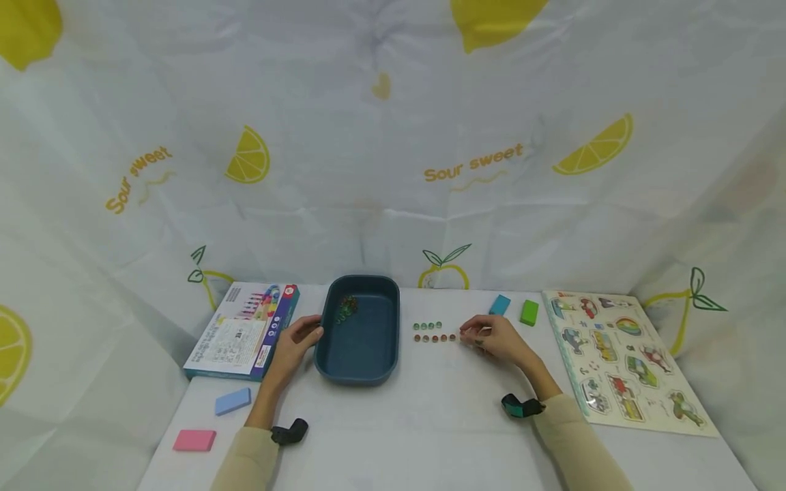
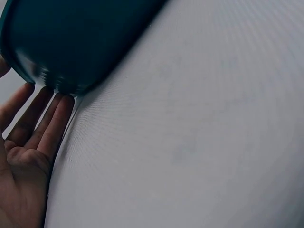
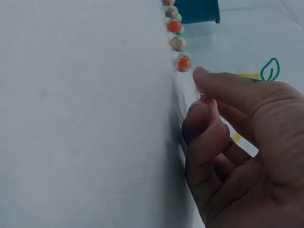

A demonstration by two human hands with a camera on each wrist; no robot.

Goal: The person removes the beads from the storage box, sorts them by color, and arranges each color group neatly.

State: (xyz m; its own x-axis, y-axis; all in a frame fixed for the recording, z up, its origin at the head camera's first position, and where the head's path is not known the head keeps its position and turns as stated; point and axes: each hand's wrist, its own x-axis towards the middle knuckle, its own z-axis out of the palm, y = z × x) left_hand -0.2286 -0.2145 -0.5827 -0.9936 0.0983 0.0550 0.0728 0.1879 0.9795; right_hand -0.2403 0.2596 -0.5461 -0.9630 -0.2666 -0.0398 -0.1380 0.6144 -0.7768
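A dark teal tray (image 1: pixel 359 378) stands mid-table, with several green and reddish marbles (image 1: pixel 346 308) at its upper left. My left hand (image 1: pixel 296 344) is at its left side. In the left wrist view, extended fingertips (image 2: pixel 64 102) touch the tray's outer wall. Right of the tray lie two rows on the cloth: green marbles (image 1: pixel 427 326) behind, orange-and-white marbles (image 1: pixel 434 338) in front. My right hand (image 1: pixel 496 337) is low at the right end of the orange row, thumb and finger pinching a small marble mostly hidden between the tips, beside the last orange marble (image 3: pixel 183 62).
On the left lie a boxed set (image 1: pixel 239 334), a light blue block (image 1: pixel 233 401) and a pink block (image 1: pixel 194 440). Blue (image 1: pixel 500 305) and green (image 1: pixel 529 312) blocks sit behind the right hand. A picture puzzle board (image 1: pixel 626 361) lies far right. A printed curtain (image 1: pixel 344 204) hangs behind.
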